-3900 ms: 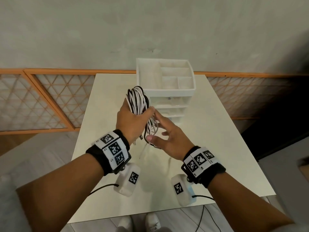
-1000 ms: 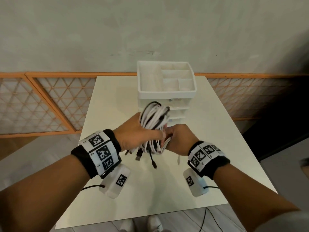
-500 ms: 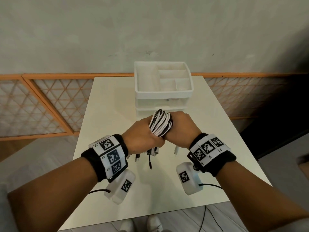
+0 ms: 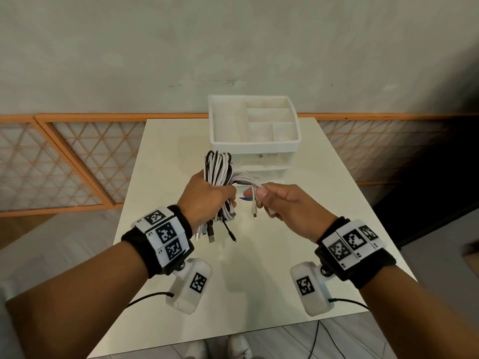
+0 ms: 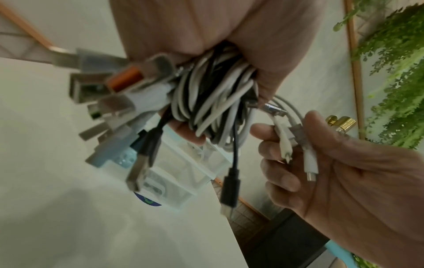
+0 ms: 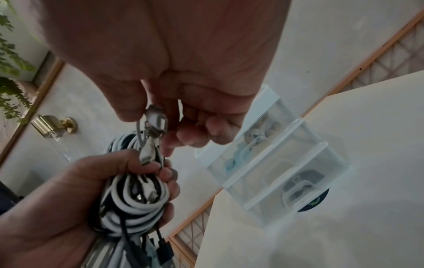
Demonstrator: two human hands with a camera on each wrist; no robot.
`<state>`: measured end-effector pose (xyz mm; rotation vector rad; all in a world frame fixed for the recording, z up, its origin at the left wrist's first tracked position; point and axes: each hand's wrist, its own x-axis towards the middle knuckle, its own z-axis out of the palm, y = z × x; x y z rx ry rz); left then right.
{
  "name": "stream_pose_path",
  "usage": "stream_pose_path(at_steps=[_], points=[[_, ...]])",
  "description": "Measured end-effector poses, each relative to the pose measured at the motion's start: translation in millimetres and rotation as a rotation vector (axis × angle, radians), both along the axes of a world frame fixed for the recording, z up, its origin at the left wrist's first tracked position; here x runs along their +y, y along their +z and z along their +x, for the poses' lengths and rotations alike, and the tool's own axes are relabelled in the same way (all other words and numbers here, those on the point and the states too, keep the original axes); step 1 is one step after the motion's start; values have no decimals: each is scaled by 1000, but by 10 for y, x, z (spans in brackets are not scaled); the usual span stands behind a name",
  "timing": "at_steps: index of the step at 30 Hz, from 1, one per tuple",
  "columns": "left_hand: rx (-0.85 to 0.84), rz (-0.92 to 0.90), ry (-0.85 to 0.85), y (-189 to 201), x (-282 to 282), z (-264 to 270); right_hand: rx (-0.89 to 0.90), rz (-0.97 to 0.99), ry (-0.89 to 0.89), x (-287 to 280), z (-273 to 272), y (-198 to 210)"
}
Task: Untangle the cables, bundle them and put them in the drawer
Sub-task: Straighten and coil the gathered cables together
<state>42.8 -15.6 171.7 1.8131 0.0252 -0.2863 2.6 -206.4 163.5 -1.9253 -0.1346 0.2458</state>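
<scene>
My left hand (image 4: 207,195) grips a coiled bundle of white and black cables (image 4: 217,168) above the table; the same bundle (image 5: 213,101) (image 6: 135,201) fills its fist in both wrist views. Several plugs (image 4: 211,233) hang below the fist. My right hand (image 4: 282,203) pinches a few loose white cable ends (image 4: 255,200) that run from the bundle; those ends (image 5: 298,143) lie between its thumb and fingers. Behind the hands stands the white drawer unit (image 4: 255,149) with its clear drawers (image 6: 282,170) closed.
The white table (image 4: 166,156) carries the drawer unit near its far edge, with an open compartment tray (image 4: 282,141) on top. Orange lattice panels (image 4: 67,161) and a wall lie behind. A plant (image 5: 394,72) is off to the side.
My hands have come apart. The right hand has pulled a few white cable ends out to the right of the bundle, which the left hand keeps gripping and has raised slightly.
</scene>
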Motion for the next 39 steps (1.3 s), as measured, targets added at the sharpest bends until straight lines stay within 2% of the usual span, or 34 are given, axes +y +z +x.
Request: stream_pose_path(at_steps=[3, 6, 9, 12, 14, 16, 22, 29, 33, 39], points=[[4, 41, -32, -32, -1, 20, 50, 66, -20, 28, -21, 24], [-5, 101, -129, -26, -3, -11, 23, 172, -129, 69, 10, 34], [-16, 151, -259, -4, -63, -98, -56, 122, -244, 79, 89, 10], [-24, 116, -147, -16, -68, -90, -21, 23, -223, 83, 81, 17], [-25, 92, -28, -22, -46, -49, 22, -19, -129, 78, 25, 21], [-36, 90, 15, -15, -17, -21, 54, -13, -52, 96, -23, 27], [-32, 109, -82, -14, -16, -19, 98, 244, -85, 118, -34, 14], [-15, 63, -200, -35, -12, -84, 51, 399, -358, 133, 72, -16], [-61, 6, -199, -30, -48, -100, -27, 370, -440, 233, 76, -70], [-134, -29, -315, 38, -64, -119, -45, 371, -361, 390, 38, -182]])
